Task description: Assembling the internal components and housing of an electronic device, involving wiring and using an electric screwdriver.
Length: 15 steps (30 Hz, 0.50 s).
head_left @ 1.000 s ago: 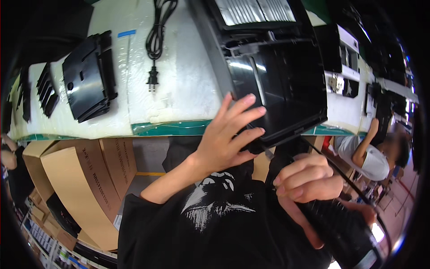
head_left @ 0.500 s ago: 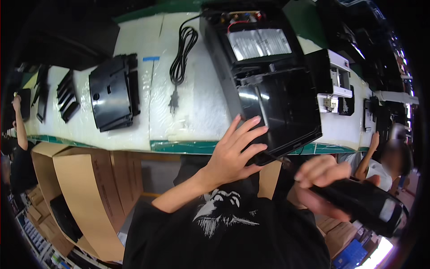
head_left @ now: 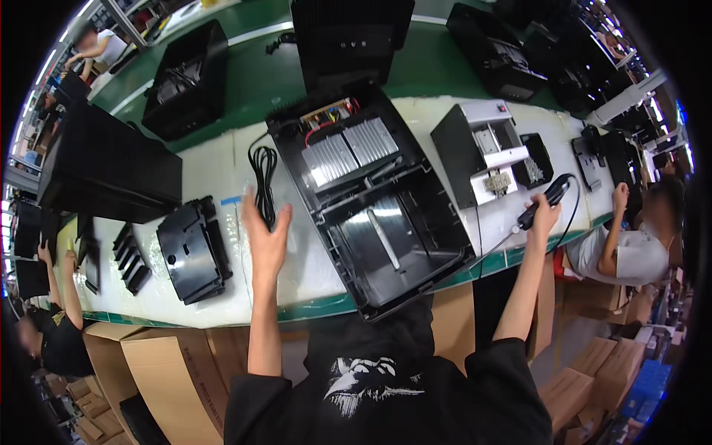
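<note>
A large black plastic housing (head_left: 437, 215) lies open side up on the bench before me, with ribbed silver heat sinks (head_left: 352, 150) and a red wire at its far end. My left hand (head_left: 268, 241) hovers left of it, fingers spread and holding nothing, close to a coiled black power cord (head_left: 261, 174). To the housing's right, my right hand (head_left: 545, 214) grips a black corded electric screwdriver (head_left: 552, 191). Its long bit (head_left: 495, 251) points down and left toward the housing's near right corner. Whether the tip touches anything, I cannot tell.
Right of the housing stand a white-and-black screw feeder (head_left: 489, 152) and a black tray of screws (head_left: 532, 172). Black moulded parts (head_left: 194, 252) lie at left. Tall black cabinets (head_left: 111, 167) stand farther back. Open cardboard boxes (head_left: 167, 371) sit below the bench edge. People work at both sides.
My left hand has left the housing and moved left. My right hand has carried the screwdriver from below the front edge to above the bench. The view has tilted up, showing more of the background.
</note>
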### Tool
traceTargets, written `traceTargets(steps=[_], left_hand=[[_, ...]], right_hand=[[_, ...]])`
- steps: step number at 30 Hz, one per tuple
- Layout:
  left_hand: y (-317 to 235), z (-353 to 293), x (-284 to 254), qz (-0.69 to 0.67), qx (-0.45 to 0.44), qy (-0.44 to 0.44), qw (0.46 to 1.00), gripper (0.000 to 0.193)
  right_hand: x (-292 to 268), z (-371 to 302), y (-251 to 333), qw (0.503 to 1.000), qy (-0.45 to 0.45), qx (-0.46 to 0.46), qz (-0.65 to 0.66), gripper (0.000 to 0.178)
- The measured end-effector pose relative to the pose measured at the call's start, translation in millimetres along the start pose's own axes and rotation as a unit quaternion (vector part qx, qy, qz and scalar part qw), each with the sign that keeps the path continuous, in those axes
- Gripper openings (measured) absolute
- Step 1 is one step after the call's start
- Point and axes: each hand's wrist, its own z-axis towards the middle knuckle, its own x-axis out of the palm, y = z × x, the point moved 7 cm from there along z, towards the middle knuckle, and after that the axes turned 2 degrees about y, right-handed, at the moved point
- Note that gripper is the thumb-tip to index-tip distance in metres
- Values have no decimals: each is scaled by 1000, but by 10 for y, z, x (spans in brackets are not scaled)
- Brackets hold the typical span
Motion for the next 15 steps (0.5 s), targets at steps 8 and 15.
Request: traceTargets(steps=[8, 15], left_hand=[[-388, -271, 450, -181, -82, 206, 958, 87], [-296, -192, 491, -188, -123, 218, 950, 85]], right_hand=[[-265, -511, -250, 963, -46, -123, -236, 51], [-85, -605, -35, 958, -104, -148, -224, 32]])
